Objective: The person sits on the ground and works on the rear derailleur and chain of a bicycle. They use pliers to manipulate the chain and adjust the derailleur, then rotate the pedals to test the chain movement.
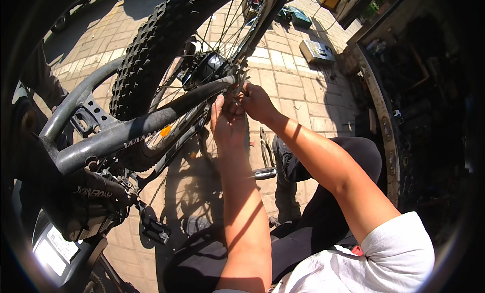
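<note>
Both hands are up at the rear wheel's hub, right where the grey frame tube (151, 122) meets the axle. The left hand (227, 122) sits just under the sprocket cluster (238, 80), fingers curled upward and pinched close around something small there; what exactly it grips is lost in shadow, so I cannot tell. The right hand (257, 102) comes in from the other side, its fingers bent in against the same spot, touching the left hand's fingertips and the toothed sprockets. The knobby rear tyre (146, 50) arcs overhead, spokes fanning to the dark hub (209, 66). Lower left, the chain (157, 188) hangs slack near a black pedal (154, 227). A pair of pliers (265, 147) lies on the paving bricks (298, 86) just beside the person's dark shoe (284, 159). Farther off on the bricks sits a grey box (317, 50).
</note>
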`<state>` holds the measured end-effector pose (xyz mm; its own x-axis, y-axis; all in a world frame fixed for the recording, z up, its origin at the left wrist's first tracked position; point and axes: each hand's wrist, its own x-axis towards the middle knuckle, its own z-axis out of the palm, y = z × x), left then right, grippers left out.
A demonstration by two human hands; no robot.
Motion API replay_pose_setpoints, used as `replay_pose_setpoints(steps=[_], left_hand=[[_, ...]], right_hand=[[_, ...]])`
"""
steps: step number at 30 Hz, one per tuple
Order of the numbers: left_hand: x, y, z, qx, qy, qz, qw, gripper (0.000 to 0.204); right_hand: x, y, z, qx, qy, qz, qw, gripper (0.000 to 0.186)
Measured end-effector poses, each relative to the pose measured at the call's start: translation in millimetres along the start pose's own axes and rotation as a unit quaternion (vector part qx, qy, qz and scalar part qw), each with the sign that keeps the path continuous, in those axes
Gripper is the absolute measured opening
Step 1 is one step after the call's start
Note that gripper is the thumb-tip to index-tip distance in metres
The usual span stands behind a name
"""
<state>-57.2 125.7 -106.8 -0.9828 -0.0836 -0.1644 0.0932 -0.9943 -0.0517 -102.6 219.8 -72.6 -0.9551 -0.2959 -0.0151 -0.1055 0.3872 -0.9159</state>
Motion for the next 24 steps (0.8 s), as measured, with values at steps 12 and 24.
replay_pose_setpoints(steps=[12, 24], left_hand=[[4.8, -3.8, 0.9, -0.027, 0.047, -0.002, 0.999, 0.010], [9.7, -7.9, -4.0, -0.021, 0.064, 0.001, 0.998, 0.011]], right_hand=[[-5.4, -25.5, -10.0, -0.015, -0.033, 0.058, 0.998, 0.011], [0.0, -19.1, -18.4, -0.172, 0.009, 0.033, 0.984, 0.026]])
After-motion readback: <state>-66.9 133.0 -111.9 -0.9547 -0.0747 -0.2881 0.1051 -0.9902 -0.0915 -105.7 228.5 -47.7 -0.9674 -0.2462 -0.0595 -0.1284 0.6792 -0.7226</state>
